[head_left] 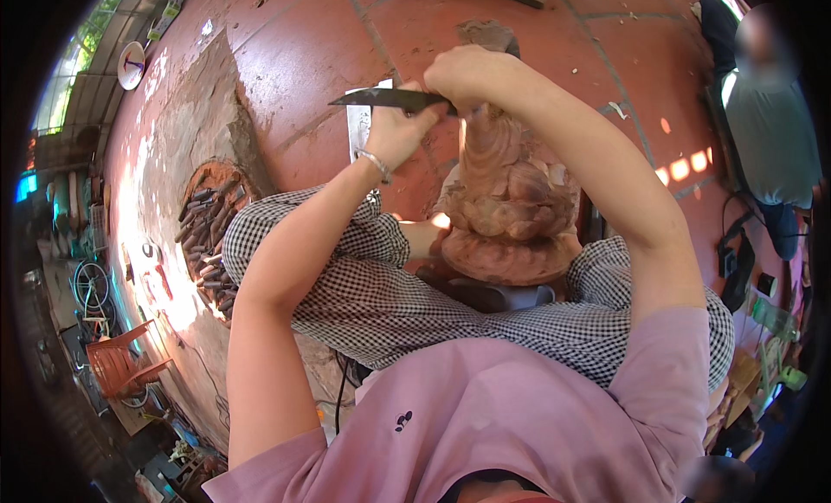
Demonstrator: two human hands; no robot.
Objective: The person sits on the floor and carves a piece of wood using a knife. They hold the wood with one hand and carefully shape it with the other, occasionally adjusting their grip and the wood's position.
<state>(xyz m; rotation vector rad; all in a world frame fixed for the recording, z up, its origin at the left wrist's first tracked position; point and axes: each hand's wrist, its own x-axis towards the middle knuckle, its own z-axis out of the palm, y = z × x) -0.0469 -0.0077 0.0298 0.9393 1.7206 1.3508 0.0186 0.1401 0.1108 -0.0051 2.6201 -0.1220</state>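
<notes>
— Any packages, labels or signs, starting from the left?

— Far left, a round white disc (132,65) lies at the edge of the red floor (294,44). A white rectangular sheet (358,126) lies flat on the floor just behind the left hand. At the far right edge a few green, bottle-like packages (773,317) sit near a second person (770,131); they are too small to describe further.

— What else is on the left?

— A pile of wooden-handled chisels (208,243) lies on the floor beside the checkered-trousered knee (346,269).

— Where is the blade relative to the fingers?

— The left hand (396,132), with a bracelet at the wrist, has its fingers curled shut around the dark flat blade (381,98); the pointed end sticks out to the left past them. The right hand (467,74) is closed in a fist over the blade's other end, directly above the carving's top. Whether those fingers also touch the wood, I cannot tell.

— And the carving?

— The reddish wooden carving (511,200) stands upright between the knees, resting on the lap. It is layered with rounded, petal-like lobes, flaring into a wide ridged base, and narrows toward the top under the right hand.
</notes>
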